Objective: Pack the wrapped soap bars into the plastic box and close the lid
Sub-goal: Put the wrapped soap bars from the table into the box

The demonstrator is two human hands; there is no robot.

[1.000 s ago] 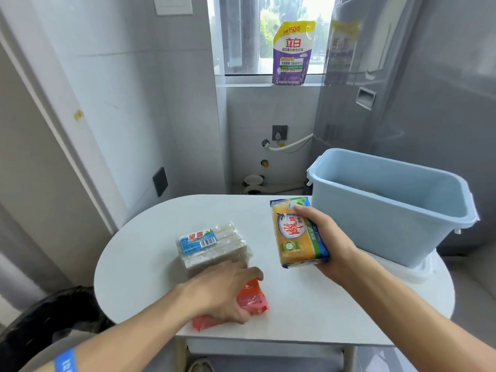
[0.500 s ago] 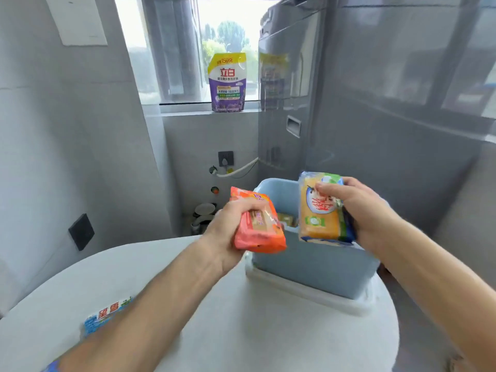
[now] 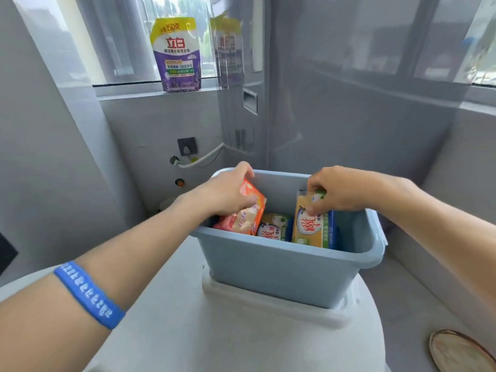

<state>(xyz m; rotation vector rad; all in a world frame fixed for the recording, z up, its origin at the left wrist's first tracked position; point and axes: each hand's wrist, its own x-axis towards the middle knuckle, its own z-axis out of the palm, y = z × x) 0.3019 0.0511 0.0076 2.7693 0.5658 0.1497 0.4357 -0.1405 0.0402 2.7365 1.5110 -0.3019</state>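
Observation:
The light blue plastic box [image 3: 281, 275] stands on its white lid [image 3: 268, 304] on the round white table [image 3: 214, 339]. My left hand [image 3: 228, 191] grips an orange-wrapped soap bar [image 3: 249, 213], held tilted inside the box at its left side. At the right side my right hand [image 3: 341, 189] holds a yellow-wrapped soap bar [image 3: 312, 226] upright inside the box. Another yellow-wrapped bar [image 3: 273, 228] lies on the box floor between them.
A purple and yellow detergent pouch [image 3: 177, 55] stands on the window sill. A grey appliance [image 3: 349, 103] rises right behind the box. A round brown object [image 3: 459, 350] sits low at the right. Wall socket and hose are on the back wall.
Both hands have moved forward and down from above the box rim into the box, each carrying its soap bar. The view has shifted closer, and the pack on the table's left is out of frame.

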